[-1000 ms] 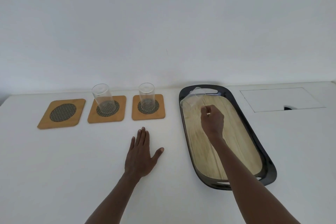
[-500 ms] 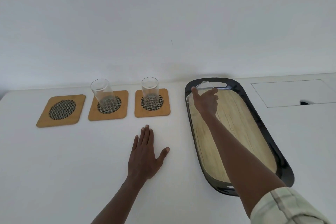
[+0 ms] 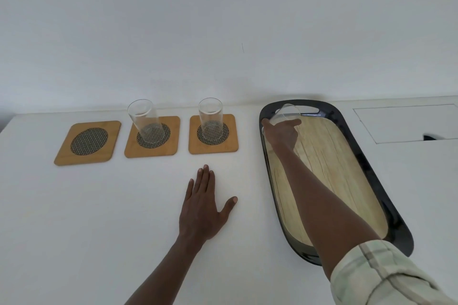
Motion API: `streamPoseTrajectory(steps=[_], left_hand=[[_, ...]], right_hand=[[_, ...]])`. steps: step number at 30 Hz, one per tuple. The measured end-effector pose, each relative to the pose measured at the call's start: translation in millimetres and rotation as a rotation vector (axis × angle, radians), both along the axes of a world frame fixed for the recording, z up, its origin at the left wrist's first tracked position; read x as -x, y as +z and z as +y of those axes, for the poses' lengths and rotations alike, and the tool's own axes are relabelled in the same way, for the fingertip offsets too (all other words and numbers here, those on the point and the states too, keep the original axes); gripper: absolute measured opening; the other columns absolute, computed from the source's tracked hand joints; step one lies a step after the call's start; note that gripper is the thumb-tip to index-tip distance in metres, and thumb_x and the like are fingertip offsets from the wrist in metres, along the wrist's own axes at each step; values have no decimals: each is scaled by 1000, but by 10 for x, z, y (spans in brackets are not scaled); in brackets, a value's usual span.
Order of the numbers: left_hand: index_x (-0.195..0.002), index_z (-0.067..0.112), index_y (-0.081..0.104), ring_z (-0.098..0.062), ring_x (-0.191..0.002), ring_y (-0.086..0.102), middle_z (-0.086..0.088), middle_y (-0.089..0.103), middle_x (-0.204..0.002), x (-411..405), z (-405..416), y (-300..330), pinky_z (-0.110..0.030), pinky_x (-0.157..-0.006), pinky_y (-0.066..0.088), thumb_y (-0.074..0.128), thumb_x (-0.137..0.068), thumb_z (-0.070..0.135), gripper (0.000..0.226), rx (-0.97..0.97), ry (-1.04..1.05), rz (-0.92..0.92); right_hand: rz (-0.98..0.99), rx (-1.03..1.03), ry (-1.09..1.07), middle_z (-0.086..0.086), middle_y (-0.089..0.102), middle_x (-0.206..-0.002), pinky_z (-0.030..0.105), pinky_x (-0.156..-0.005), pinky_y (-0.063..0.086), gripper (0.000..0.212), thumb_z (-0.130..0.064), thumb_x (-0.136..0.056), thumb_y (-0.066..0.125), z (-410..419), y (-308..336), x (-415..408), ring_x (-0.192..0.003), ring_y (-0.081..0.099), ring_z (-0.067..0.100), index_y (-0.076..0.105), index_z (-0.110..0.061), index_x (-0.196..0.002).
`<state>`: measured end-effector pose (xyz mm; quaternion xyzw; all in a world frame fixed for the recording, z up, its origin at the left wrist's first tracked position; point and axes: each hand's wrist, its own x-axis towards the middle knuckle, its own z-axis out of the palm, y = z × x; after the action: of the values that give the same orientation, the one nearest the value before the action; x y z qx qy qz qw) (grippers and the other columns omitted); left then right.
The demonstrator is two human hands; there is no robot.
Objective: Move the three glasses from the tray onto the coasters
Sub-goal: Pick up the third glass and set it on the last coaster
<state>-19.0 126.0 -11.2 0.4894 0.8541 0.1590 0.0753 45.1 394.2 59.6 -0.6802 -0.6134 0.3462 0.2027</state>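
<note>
One glass (image 3: 287, 112) remains at the far end of the tray (image 3: 352, 156), and it is wrapped by the right hand (image 3: 281, 132), whose thumb and fingers are closed around its lower body while the rim shows above the knuckles, tilted toward the tray's far handle slot. Whether the base is touching the wooden inlay cannot be told, since it is hidden by the hand. The right forearm is stretched along the tray's length, with a pale checked sleeve (image 3: 386, 277) seen at the near right corner. The left hand (image 3: 203, 208) is laid flat and spread on the white table (image 3: 99, 218), holding nothing, just left of the tray and nearer than the coasters. Two further glasses are stood upright on coasters: one (image 3: 210, 117) on the right coaster (image 3: 213, 134), nearest the tray, and one (image 3: 146, 121) on the middle coaster (image 3: 152, 136). The left coaster (image 3: 88, 142) is bare, its dark mesh oval fully exposed. All three coasters are set in a row, slightly apart.
</note>
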Motion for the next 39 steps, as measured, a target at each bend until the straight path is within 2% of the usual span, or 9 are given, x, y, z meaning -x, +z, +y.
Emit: streamPoseTrajectory(steps=[4,8,11,15,21,28,34,36,39], left_hand=[[-157,14,3,-11,-152,-11,1,-5,-166,-1,0,6,-38,-125,7,17,-87,81,99,8,-2,1],[-157,13,4,-12,-152,-10,1,-4,-166,-5,-1,22,-37,-125,6,16,-86,82,100,7,-1,-1],[-157,12,6,-12,-153,-8,0,-4,-166,-10,-11,41,-37,-125,7,16,-86,81,100,2,-1,-1],[-157,12,5,-12,-152,-9,0,-5,-166,-14,-10,55,-37,-126,6,15,-86,81,100,10,-2,2],[-157,12,7,-13,-152,-8,0,-4,-166,-15,-14,63,-39,-126,8,18,-86,81,100,0,0,-8],[-157,12,5,-13,-152,-9,-1,-5,-166,-12,-15,61,-38,-125,5,17,-86,81,100,9,-9,4],[-157,12,7,-13,-152,-9,-2,-3,-166,-1,-19,58,-37,-125,3,20,-86,82,101,14,-19,6],[-157,11,5,-13,-152,-10,-2,-5,-166,5,-24,60,-36,-125,2,17,-84,83,103,34,-27,11],[-157,11,2,-13,-152,-14,-2,-9,-166,11,-34,67,-37,-125,0,13,-82,85,106,53,-42,5]], right_hand=[[83,46,-45,19,67,-111,40,-86,57,99,-49,-80,70,21,29,-28,-105,66,34,18,10,-140],[185,72,-99,14,63,-104,39,-80,59,84,-46,-77,75,16,49,-85,-94,69,33,30,3,-128],[243,76,-142,12,55,-100,44,-81,59,78,-44,-75,79,-36,65,-167,-88,68,34,33,0,-122],[261,1,-168,12,55,-100,33,-67,49,75,-41,-75,80,-243,100,-318,-81,58,29,37,0,-122],[417,-183,-145,19,61,-130,27,-78,46,73,-29,-72,82,-691,145,-615,-113,64,31,43,-8,-131],[550,-253,-115,3,62,-123,21,-70,50,70,-26,-71,87,-1025,159,-913,-104,67,25,46,-16,-127],[628,-246,-65,1,61,-128,42,-87,57,67,-22,-76,84,-1155,234,-1075,-110,64,25,48,-20,-133],[652,-259,-49,-1,60,-128,37,-86,57,65,-22,-78,83,-1191,288,-1120,-112,63,24,49,-22,-133],[693,-275,-32,-4,60,-125,16,-74,51,63,-21,-79,82,-1217,394,-1191,-113,62,21,51,-25,-134]])
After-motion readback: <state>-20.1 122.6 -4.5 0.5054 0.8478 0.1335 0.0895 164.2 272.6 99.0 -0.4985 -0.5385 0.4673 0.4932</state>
